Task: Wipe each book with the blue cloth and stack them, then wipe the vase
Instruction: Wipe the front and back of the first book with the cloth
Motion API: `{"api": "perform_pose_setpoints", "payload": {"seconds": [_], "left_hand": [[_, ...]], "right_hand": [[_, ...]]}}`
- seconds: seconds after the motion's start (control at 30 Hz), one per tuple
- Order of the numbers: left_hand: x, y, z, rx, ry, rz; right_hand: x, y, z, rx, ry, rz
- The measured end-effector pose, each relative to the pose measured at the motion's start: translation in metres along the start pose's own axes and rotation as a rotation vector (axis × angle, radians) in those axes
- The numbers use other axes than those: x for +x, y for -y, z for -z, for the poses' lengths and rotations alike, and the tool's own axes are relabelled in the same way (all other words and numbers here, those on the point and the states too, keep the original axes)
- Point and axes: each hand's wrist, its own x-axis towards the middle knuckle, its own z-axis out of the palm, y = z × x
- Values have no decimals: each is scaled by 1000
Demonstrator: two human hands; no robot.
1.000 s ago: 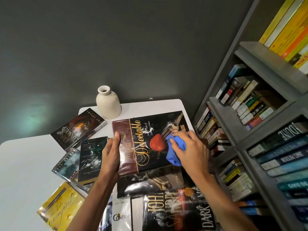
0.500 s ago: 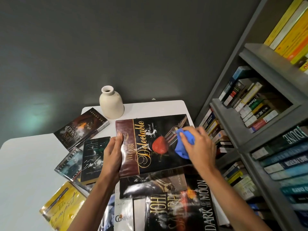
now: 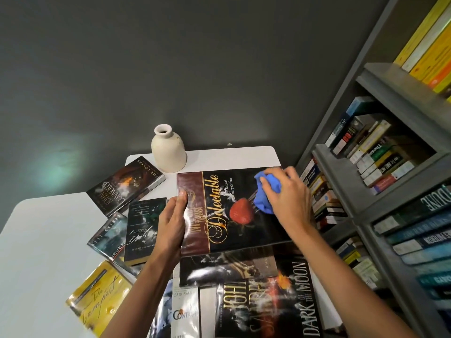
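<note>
glossy delectable book (image 3: 253, 236) lies flat, long axis left-to-right between the hands. left hand (image 3: 170, 225) grips its spine edge, thumb on top; white vase (image 3: 168, 150) stands just beyond that thumb. blue cloth (image 3: 266, 193) sits bunched at the far right corner, pinched by the right hand (image 3: 290, 203), fingers curled. bare cover lies left of them, nothing blocking.

My cloth (image 3: 267, 194) is plain blue, set against a book (image 3: 246, 230) with a glossy black cover, 1 maroon band down its side, gold script and a red strawberry. My vase (image 3: 168, 150) is plain cream, the table (image 3: 44, 252) white, and the yellow book (image 3: 97, 298) carries dark handwriting.
</note>
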Motion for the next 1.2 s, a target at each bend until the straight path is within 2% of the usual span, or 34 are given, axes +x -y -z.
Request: {"api": "perform_pose_setpoints", "payload": {"seconds": [0.13, 0.27, 0.47, 0.6, 0.73, 0.87, 1.0, 1.13, 1.2], "left_hand": [[-2, 1, -8, -29, 4, 21], [-3, 3, -4, -9, -13, 14], [-10, 5, -4, 22, 0, 18], [-8, 3, -10, -7, -1, 26], [-8, 3, -6, -3, 3, 26], [-10, 3, -5, 21, 17, 23], [-10, 0, -10, -1, 16, 32], [-9, 0, -5, 9, 16, 26], [-9, 0, -2, 6, 28, 26]], "right_hand": [[12, 39, -9, 30, 23, 152], [-17, 42, -10, 107, 151, 304], [-1, 18, -1, 59, 90, 187], [0, 57, -9, 91, 150, 309], [-16, 43, 1, 166, 272, 457], [4, 24, 7, 96, 211, 357], [12, 58, -6, 93, 163, 370], [-9, 63, -4, 170, 330, 517], [-5, 47, 2, 145, 359, 508]]}}
